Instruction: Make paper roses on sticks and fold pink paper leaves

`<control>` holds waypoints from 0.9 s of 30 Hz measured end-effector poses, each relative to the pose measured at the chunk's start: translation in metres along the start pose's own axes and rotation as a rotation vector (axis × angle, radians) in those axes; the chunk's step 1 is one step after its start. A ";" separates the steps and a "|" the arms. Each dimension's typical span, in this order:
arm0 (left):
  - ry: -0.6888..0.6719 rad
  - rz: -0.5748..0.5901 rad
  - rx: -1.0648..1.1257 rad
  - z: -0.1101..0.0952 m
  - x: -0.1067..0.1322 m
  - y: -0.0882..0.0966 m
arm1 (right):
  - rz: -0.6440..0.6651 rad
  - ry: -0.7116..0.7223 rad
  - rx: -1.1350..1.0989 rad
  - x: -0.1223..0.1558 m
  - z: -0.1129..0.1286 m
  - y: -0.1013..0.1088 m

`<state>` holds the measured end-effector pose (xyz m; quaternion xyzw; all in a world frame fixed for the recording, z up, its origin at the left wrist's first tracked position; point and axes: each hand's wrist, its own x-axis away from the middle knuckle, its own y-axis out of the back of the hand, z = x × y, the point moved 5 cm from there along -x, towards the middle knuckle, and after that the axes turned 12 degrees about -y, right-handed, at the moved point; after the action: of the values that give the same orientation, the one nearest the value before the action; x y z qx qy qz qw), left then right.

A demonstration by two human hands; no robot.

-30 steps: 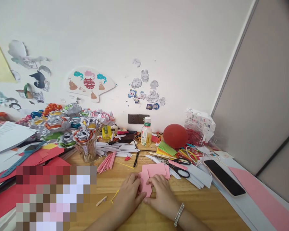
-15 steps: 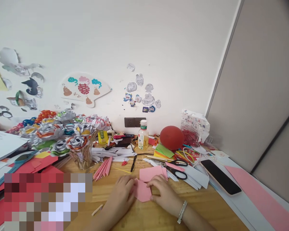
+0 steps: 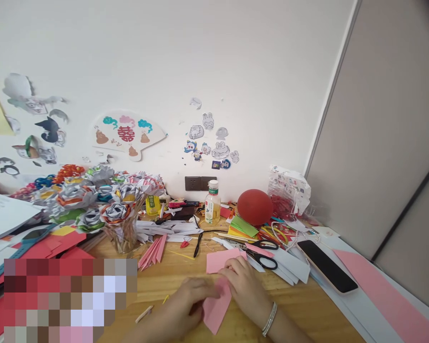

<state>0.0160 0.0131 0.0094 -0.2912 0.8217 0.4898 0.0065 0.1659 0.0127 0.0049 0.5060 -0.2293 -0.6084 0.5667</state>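
A piece of pink paper [image 3: 217, 312] lies at the table's front, angled with one corner toward me. My left hand [image 3: 193, 297] has its fingers curled at the paper's left edge, somewhat smeared by motion. From the upper right, my right hand [image 3: 241, 281] pinches the far end of the same paper; a silvery bracelet is on that wrist. Just beyond the hands lies another pink paper piece [image 3: 219, 261], partly hidden by my right fingers. Black-handled scissors [image 3: 266, 262] rest to its right on white paper strips.
Folded pink strips [image 3: 153, 255] lie left of centre, near a glass of sticks [image 3: 123, 236] beside paper flowers [image 3: 75, 195]. Behind stand a bottle [image 3: 212, 205] and a red balloon [image 3: 255, 206]. A phone [image 3: 327, 266] lies at right. A pixelated patch covers the lower left.
The pink paper has turned and come nearer to me, now looking longer. My left hand has moved down with it, while my right fingers have shifted to its far end.
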 end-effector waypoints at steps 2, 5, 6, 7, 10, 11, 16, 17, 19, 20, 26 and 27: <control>-0.026 0.020 -0.011 0.001 0.000 -0.001 | -0.019 0.020 -0.016 0.001 0.000 0.004; -0.027 0.018 -0.053 0.003 0.001 0.002 | 0.016 0.074 -0.031 0.002 -0.001 0.008; -0.032 0.012 -0.081 0.002 0.001 0.004 | 0.042 0.076 -0.037 0.002 -0.003 0.009; -0.035 0.004 -0.109 0.000 0.001 0.006 | 0.066 0.057 -0.044 0.001 -0.007 0.010; -0.092 0.003 -0.140 -0.014 0.000 0.008 | 0.129 -0.098 -0.095 0.000 -0.019 0.011; -0.129 0.018 -0.127 -0.019 -0.001 0.006 | 0.161 -0.156 -0.132 0.000 -0.023 0.010; -0.247 0.083 -0.137 -0.028 -0.004 -0.007 | 0.429 -0.318 -0.488 0.004 -0.025 -0.005; -0.256 0.090 -0.157 -0.026 -0.004 -0.008 | 0.450 -0.315 -0.550 0.004 -0.024 -0.005; -0.261 0.099 -0.207 -0.022 -0.005 -0.008 | 0.470 -0.250 -0.609 0.004 -0.019 -0.004; -0.259 0.098 -0.238 -0.020 -0.005 -0.007 | 0.474 -0.189 -0.605 0.004 -0.016 -0.002; -0.256 0.097 -0.342 -0.016 -0.002 0.000 | 0.476 0.049 -0.473 0.010 -0.005 -0.004; -0.261 0.102 -0.303 -0.015 -0.001 0.000 | 0.485 0.059 -0.450 0.010 -0.004 -0.007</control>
<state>0.0211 0.0015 0.0178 -0.1809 0.7446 0.6410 0.0439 0.1682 0.0061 -0.0062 0.3164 -0.1865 -0.4762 0.7989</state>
